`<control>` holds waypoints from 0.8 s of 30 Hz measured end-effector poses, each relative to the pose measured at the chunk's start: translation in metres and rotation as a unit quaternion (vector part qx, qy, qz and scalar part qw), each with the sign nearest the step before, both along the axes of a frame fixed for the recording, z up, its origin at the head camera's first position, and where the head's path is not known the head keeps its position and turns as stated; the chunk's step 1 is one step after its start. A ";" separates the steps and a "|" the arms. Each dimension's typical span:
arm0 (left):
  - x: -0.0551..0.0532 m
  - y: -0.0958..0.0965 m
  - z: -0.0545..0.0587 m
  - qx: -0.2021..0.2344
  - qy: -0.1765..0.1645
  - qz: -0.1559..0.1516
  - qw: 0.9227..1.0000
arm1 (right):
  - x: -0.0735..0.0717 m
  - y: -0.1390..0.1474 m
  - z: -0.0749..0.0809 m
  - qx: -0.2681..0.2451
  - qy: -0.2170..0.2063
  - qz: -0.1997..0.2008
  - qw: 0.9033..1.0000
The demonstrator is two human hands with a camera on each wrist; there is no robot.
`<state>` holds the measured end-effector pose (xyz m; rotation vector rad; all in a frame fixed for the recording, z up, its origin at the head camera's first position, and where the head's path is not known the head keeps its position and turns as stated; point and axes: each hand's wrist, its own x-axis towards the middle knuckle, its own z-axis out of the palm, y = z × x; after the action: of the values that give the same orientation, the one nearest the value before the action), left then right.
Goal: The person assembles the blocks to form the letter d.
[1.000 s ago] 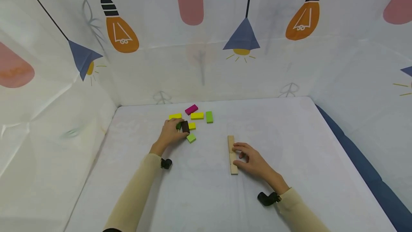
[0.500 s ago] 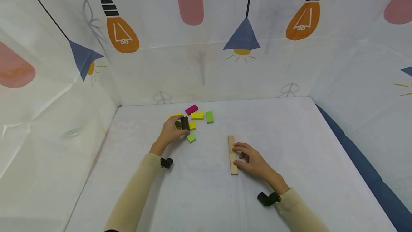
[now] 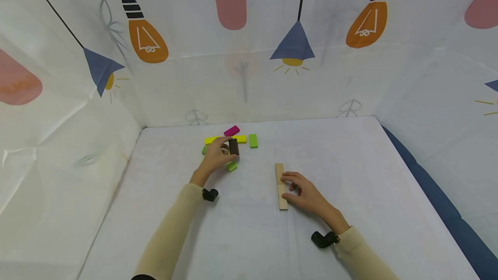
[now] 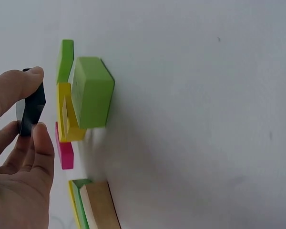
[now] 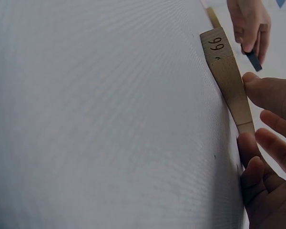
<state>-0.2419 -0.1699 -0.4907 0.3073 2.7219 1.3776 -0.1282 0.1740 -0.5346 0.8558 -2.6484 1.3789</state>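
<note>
My left hand (image 3: 217, 154) pinches a dark brown block (image 3: 234, 147) between thumb and fingers, over a cluster of coloured blocks. In the left wrist view the same dark block (image 4: 33, 107) appears clear of the others, with a light green block (image 4: 93, 93) close by. Two plain wooden blocks (image 3: 279, 174) lie end to end in a row on the white table. Beside that row, my right hand (image 3: 307, 195) rests with relaxed, bent fingers, its thumb and fingertips at the row's right side. A number is marked on the end of the nearer wooden block (image 5: 224, 71).
Around the left hand lie a magenta block (image 3: 231, 131), a yellow block (image 3: 239, 139), a green block (image 3: 253, 141) and a second yellow block (image 3: 211, 140). A wooden block (image 4: 100, 205) shows low in the left wrist view. White printed sheets (image 3: 249, 85) enclose the table (image 3: 241, 237).
My left hand has lifted the dark brown block and moved it rightward, uncovering a green block at the left of the cluster. The right hand and the wooden row have stayed put.
</note>
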 end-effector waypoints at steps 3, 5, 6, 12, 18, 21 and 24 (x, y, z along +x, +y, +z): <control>-0.002 0.007 -0.001 -0.008 0.007 -0.005 1.000 | 0.000 0.000 0.001 0.000 0.000 -0.001 1.000; -0.003 0.012 -0.002 -0.011 0.013 -0.006 1.000 | 0.000 0.000 0.001 0.000 -0.003 -0.001 1.000; -0.003 0.015 -0.003 -0.009 0.014 -0.006 1.000 | 0.000 0.001 0.001 0.000 -0.003 -0.001 1.000; -0.006 0.029 -0.005 -0.015 0.012 -0.005 1.000 | -0.001 0.001 0.000 -0.002 0.003 0.000 1.000; -0.005 0.041 -0.006 0.006 0.000 -0.016 1.000 | -0.001 0.002 0.001 -0.003 0.004 0.000 1.000; -0.003 0.047 -0.006 0.023 -0.014 -0.020 0.999 | 0.000 0.002 0.002 -0.005 0.001 0.004 1.000; -0.002 0.053 -0.007 0.030 -0.018 -0.030 0.999 | 0.000 0.001 0.002 -0.003 -0.002 0.005 1.000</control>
<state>-0.2441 -0.1166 -0.4982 0.3601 2.6241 1.4353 -0.1281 0.1753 -0.5325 0.8663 -2.6463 1.3907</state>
